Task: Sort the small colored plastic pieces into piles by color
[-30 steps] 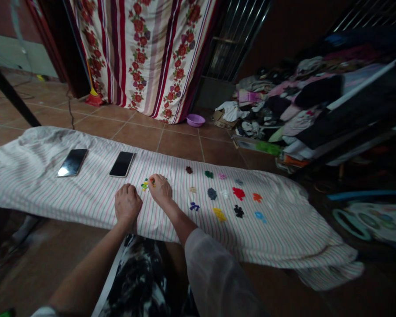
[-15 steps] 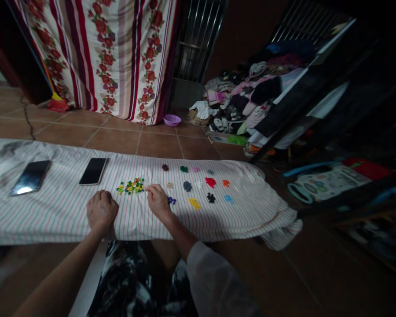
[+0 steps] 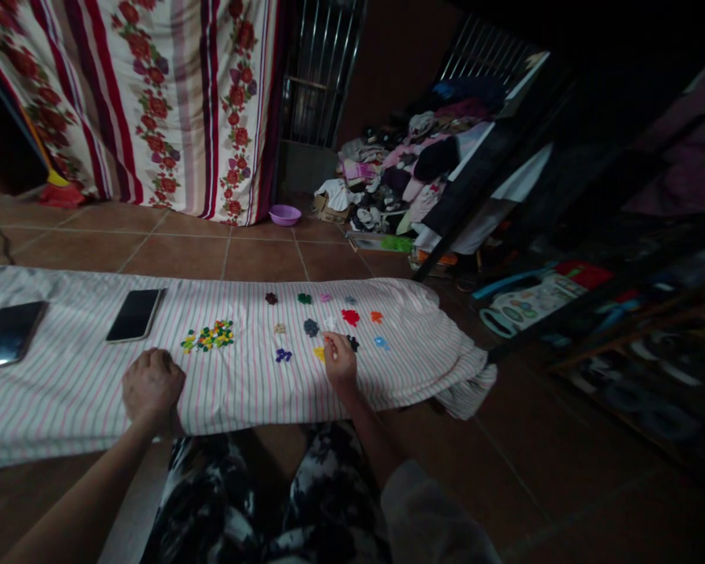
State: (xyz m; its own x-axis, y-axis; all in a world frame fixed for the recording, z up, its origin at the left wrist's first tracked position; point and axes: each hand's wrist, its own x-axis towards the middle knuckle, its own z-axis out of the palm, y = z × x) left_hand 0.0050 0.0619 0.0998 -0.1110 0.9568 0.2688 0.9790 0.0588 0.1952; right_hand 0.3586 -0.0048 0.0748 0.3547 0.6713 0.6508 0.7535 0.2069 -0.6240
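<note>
On a striped cloth (image 3: 240, 392) lie small coloured pieces in separate piles. My right hand (image 3: 339, 361) is pinched closed over the yellow pile (image 3: 319, 354), partly covering it and the black pile (image 3: 354, 343); whatever its fingertips hold is too small to name. White (image 3: 330, 323), dark grey (image 3: 311, 327) and red (image 3: 350, 317) piles lie just beyond. My left hand (image 3: 153, 385) rests on the cloth with fingers curled under, below a mixed green and yellow pile (image 3: 211, 337). What is beneath its fingers is hidden.
A phone (image 3: 135, 316) and a dark tablet-like device (image 3: 9, 335) lie at the left of the cloth. Purple (image 3: 283, 356), orange (image 3: 377, 316) and blue (image 3: 381, 342) piles flank the right hand. Beyond are a purple basin (image 3: 285, 215) and heaped clothes (image 3: 411, 168).
My right hand has moved rightward from beside the mixed pile to the yellow and black piles. The view has shifted right. My left hand stays resting on the cloth.
</note>
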